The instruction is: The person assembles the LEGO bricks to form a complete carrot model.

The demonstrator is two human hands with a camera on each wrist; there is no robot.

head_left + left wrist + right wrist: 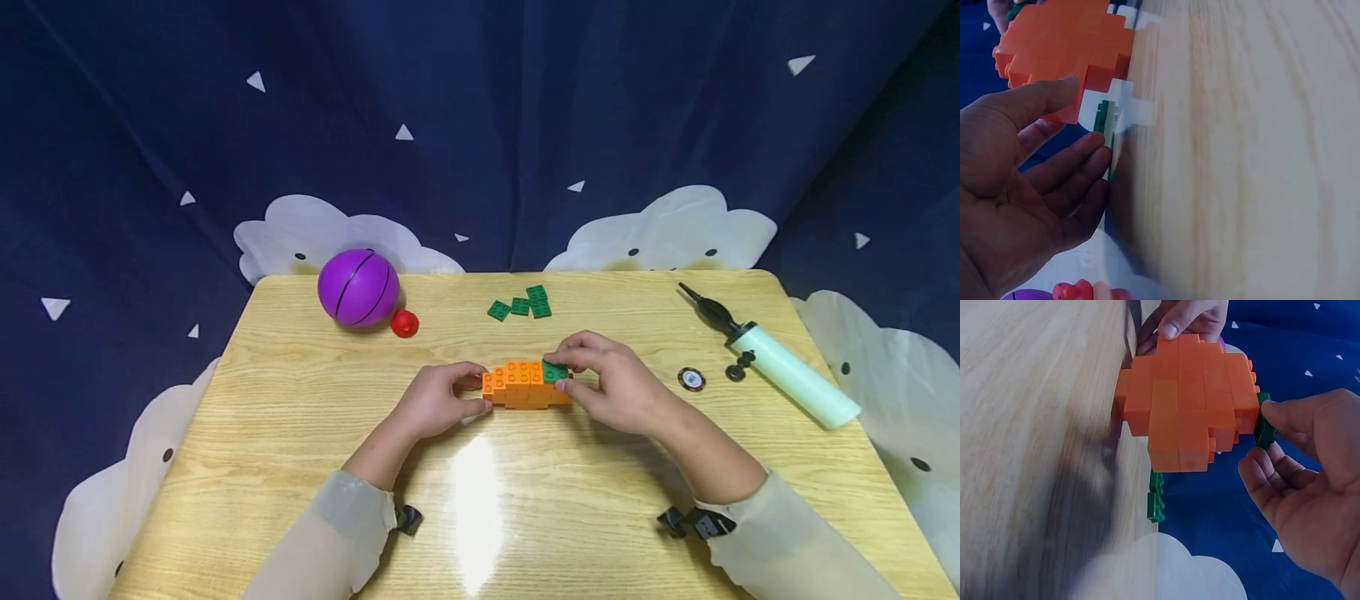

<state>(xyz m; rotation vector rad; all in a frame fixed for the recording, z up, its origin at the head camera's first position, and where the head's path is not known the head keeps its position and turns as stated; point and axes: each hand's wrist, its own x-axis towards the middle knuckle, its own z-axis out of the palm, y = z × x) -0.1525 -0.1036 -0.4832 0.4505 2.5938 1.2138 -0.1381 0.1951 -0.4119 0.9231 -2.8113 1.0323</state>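
Pinching assembled orange build (525, 393) with left hand (435, 404), pinching green brick (554, 374) atop it with right hand (621, 385); leaving four loose bricks (521, 306) behind it.

Room lies between the near sleeves (322, 533); orange bricks (523, 393) block the middle, loose green bricks (520, 307) the far middle, a ball (352, 287) far left, a pump (801, 375) right.
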